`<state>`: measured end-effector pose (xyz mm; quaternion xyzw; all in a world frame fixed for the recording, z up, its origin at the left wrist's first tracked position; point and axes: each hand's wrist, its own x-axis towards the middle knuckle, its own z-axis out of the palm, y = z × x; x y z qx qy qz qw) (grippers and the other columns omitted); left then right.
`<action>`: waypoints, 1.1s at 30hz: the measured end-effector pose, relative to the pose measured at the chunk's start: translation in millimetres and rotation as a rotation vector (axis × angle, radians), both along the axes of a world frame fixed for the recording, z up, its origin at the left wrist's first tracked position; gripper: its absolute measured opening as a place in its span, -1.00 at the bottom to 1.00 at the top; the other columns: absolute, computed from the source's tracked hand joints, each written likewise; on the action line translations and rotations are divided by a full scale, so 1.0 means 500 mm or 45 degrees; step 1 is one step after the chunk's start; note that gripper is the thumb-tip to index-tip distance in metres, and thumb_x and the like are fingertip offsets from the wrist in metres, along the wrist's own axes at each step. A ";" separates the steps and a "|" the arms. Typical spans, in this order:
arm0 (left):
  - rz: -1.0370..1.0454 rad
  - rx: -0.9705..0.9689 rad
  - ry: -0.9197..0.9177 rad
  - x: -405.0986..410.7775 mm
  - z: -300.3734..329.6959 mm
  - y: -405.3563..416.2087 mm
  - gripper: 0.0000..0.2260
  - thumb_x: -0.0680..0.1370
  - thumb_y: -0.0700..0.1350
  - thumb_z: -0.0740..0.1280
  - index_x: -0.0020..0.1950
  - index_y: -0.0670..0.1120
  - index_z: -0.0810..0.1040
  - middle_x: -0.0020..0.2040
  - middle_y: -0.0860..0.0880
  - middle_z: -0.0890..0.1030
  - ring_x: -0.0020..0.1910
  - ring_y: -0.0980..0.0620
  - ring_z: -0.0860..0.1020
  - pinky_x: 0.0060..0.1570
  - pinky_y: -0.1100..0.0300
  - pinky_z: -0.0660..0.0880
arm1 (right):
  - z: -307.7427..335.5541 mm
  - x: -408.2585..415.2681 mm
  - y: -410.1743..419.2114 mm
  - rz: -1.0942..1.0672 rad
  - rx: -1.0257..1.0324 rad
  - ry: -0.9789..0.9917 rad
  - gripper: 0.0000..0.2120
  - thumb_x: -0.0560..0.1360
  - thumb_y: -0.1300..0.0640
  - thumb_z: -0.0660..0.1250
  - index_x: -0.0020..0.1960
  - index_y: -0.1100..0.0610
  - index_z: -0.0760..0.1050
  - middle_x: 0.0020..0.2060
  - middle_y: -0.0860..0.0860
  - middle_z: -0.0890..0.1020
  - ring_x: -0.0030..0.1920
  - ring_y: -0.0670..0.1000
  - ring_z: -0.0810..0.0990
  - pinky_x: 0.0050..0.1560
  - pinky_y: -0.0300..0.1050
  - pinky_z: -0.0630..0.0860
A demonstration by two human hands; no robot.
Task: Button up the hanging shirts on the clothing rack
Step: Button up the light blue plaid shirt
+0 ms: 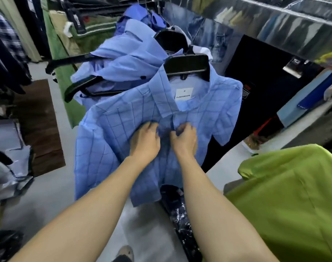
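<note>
A light blue checked shirt (108, 140) hangs on a black hanger (187, 66) in front of me, with a white label inside the collar. My left hand (145, 141) pinches the left front edge of the shirt just below the collar. My right hand (184, 139) grips the right front edge beside it, fingers curled into the cloth. The two hands are close together at the placket. The button between them is hidden by my fingers. Behind this shirt hang more plain blue shirts (127, 59) on black hangers.
A bright green garment (286, 195) lies at the right. Dark clothes hang at the left, a brown mat (38, 127) lies on the grey floor. A plastic-wrapped dark bundle (180, 214) sits below the shirt. A shiny rail (274, 21) crosses the top right.
</note>
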<state>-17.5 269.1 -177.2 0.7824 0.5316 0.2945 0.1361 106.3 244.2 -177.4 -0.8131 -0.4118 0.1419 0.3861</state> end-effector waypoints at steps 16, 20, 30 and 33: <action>0.237 -0.545 -0.563 0.132 -0.021 0.005 -0.85 0.51 -0.04 0.33 -0.08 -0.01 0.69 -0.12 0.00 0.71 -0.11 -0.06 0.63 -0.18 0.17 0.52 | -0.055 0.004 -0.072 -0.196 0.198 0.294 -0.91 0.50 0.19 0.30 -0.08 0.08 0.58 -0.23 -0.01 0.63 -0.18 -0.03 0.57 -0.21 -0.27 0.39; 0.220 -0.586 -0.778 0.134 -0.035 -0.020 -0.91 0.48 -0.09 0.39 -0.10 -0.04 0.68 -0.16 0.05 0.70 -0.14 0.05 0.64 -0.08 0.21 0.53 | -0.047 0.015 -0.099 -0.193 0.202 0.378 -0.90 0.49 0.21 0.30 -0.08 0.09 0.58 -0.23 -0.02 0.62 -0.24 -0.09 0.53 -0.24 -0.35 0.41; 0.545 -0.632 -1.081 0.168 -0.027 -0.010 -0.91 0.43 -0.22 0.35 -0.27 -0.15 0.62 -0.22 -0.02 0.69 -0.13 -0.05 0.65 -0.05 0.09 0.60 | -0.046 0.022 -0.167 -0.014 0.159 0.372 -0.90 0.52 0.16 0.34 -0.01 0.11 0.62 -0.20 -0.09 0.65 -0.19 -0.21 0.57 -0.17 -0.45 0.43; 0.439 -0.644 -1.024 0.146 -0.018 -0.044 -0.87 0.47 -0.24 0.37 -0.27 -0.09 0.59 -0.25 0.05 0.65 -0.17 0.04 0.62 -0.07 0.19 0.54 | -0.044 0.023 -0.171 -0.009 0.170 0.388 -0.90 0.52 0.15 0.34 -0.01 0.10 0.62 -0.18 -0.09 0.65 -0.16 -0.19 0.58 -0.18 -0.46 0.42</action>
